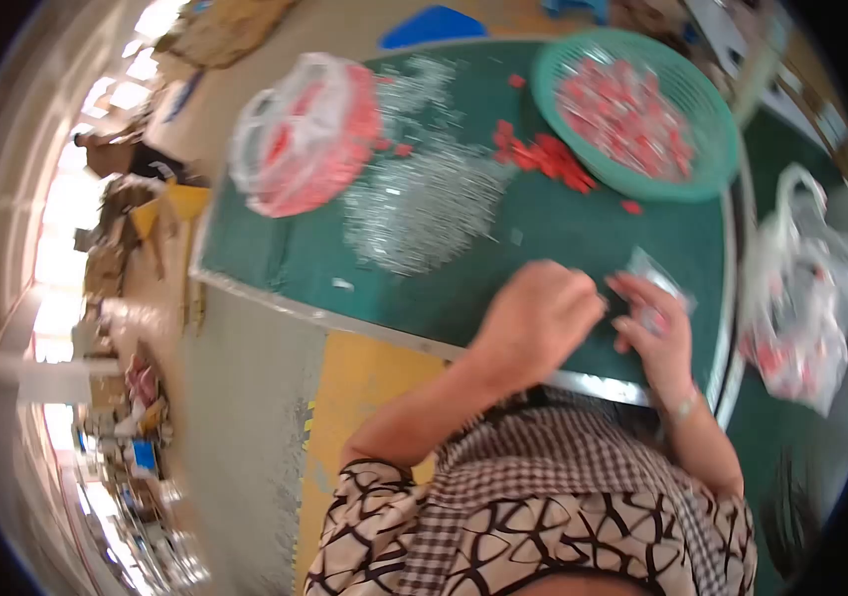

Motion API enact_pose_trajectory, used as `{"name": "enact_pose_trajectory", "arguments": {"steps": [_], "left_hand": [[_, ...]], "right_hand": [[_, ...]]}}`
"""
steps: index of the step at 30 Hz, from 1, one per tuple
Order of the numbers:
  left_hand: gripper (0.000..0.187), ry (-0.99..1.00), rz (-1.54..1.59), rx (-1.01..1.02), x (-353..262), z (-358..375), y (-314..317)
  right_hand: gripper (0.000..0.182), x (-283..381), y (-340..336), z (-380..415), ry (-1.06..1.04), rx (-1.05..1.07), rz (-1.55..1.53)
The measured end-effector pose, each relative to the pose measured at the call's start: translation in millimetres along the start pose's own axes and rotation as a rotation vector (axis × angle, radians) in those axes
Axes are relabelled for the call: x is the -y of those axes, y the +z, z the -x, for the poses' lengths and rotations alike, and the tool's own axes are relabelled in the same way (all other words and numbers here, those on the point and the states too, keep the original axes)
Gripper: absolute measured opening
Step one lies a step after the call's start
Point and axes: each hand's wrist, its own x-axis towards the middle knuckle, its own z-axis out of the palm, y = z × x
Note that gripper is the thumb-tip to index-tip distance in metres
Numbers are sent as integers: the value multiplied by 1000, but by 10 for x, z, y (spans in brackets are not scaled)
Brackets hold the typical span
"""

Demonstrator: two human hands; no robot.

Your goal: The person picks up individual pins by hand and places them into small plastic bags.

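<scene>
My right hand [660,343] holds a small clear plastic packet [654,276] above the near edge of the green table [275,253]. My left hand [541,316] is right beside it, fingers pinched together and touching the packet's edge; whether they hold anything is hidden. Beyond the hands lie a heap of small silvery metal parts [426,209] and a little pile of red pieces [548,159]. A green plastic basket [546,94] at the far right of the table holds several filled packets with red contents.
A large clear bag [307,134] of red pieces sits at the table's far left. A white plastic bag [799,298] with red items hangs off the table's right end. Boxes and clutter line the floor at left.
</scene>
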Motion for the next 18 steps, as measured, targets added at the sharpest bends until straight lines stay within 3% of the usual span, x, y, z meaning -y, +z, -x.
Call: {"name": "enact_pose_trajectory", "arguments": {"steps": [3,7,12,15,18], "left_hand": [[18,-112,55,-82,82,29,161],[22,-120,143,-147,1,31,218],[31,-137,230,-117,-10,55,321],[40,-157,256,-84,-40,75,376],[38,-277,348,-45,-88,78,377]], "right_hand": [[45,41,30,11,-13,25,21],[40,55,14,73,-89,5,119],[30,70,34,80,-27,36,65],[21,-19,32,55,-211,-14,179],[14,-38,20,71,-178,-53,252]]}}
